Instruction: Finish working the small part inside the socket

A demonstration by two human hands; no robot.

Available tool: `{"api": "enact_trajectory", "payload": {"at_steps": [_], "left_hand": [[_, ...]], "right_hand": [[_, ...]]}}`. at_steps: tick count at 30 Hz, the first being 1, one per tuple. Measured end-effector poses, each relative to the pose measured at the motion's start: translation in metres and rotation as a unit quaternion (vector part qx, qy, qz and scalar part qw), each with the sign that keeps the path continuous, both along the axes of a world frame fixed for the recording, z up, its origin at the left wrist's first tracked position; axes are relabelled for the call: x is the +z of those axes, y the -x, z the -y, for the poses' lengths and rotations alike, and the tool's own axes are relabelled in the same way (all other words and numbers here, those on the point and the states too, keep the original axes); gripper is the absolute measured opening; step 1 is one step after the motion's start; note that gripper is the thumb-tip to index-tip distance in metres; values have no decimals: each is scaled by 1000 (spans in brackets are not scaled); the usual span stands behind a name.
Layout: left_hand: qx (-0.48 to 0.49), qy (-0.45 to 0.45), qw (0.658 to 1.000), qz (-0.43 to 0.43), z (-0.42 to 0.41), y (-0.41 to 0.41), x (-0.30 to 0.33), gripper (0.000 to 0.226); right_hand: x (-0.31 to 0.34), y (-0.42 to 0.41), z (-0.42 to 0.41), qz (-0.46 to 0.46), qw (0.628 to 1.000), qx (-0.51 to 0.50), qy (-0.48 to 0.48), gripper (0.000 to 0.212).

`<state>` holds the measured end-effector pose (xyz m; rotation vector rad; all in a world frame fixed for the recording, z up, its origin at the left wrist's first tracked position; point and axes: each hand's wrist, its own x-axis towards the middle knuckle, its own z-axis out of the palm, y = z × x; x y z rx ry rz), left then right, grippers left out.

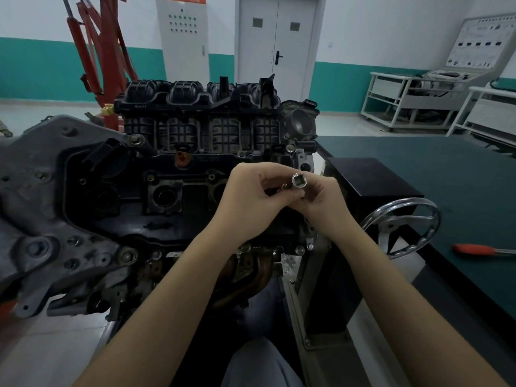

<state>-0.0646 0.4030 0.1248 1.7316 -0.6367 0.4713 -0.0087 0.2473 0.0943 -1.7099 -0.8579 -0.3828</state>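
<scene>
Both hands meet in mid-air above a black car engine (167,196) on a stand. My right hand (321,201) pinches a shiny chrome socket (299,180), its square drive hole facing the camera. My left hand (251,196) has its fingers curled close to the socket's lower end, where a small metal part (284,187) shows between the fingertips; what it is cannot be made out. Below the hands lies the engine's dark valve cover (134,219) with its open holes.
A chrome handwheel (402,227) juts from the stand at the right. A dark green workbench (446,177) holds a black box (368,174) and a red-handled tool (480,250). A red engine hoist (100,51), a grey cabinet (184,37) and white racks (413,99) stand behind.
</scene>
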Motion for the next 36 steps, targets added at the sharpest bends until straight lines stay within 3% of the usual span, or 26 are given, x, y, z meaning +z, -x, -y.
{"api": "enact_trajectory", "payload": {"at_steps": [3, 8, 11, 14, 17, 20, 23, 28, 32, 36], "left_hand": [[-41, 6, 999, -11, -2, 0, -1, 32], [43, -13, 999, 15, 1, -1, -4, 25], [9, -8, 1000, 6, 1, -1, -4, 25], [-18, -4, 1000, -2, 1, 0, -5, 29], [35, -25, 999, 15, 4, -1, -6, 23], [70, -11, 997, 26, 7, -2, -7, 18], [30, -13, 999, 7, 4, -3, -9, 23], [10, -31, 999, 8, 4, -4, -10, 32], [72, -78, 992, 64, 4, -7, -11, 17], [72, -78, 991, 79, 1, -5, -9, 15]], "right_hand": [[0, -1, 1, 2, 1000, -23, 3, 32], [-2, 0, 1, -15, 999, -22, -25, 28], [-1, -1, 2, -7, 1000, -18, 8, 36], [-1, -2, 1, 29, 998, -39, 40, 31], [0, -4, -2, 24, 998, -46, 19, 23], [1, -3, -4, 21, 999, -36, 15, 30], [0, -1, -2, 16, 999, -28, 33, 42], [0, 0, -5, 29, 997, -74, 10, 39], [1, 0, -9, 4, 996, -87, 9, 21], [3, 4, -11, -9, 997, -82, 3, 21]]}}
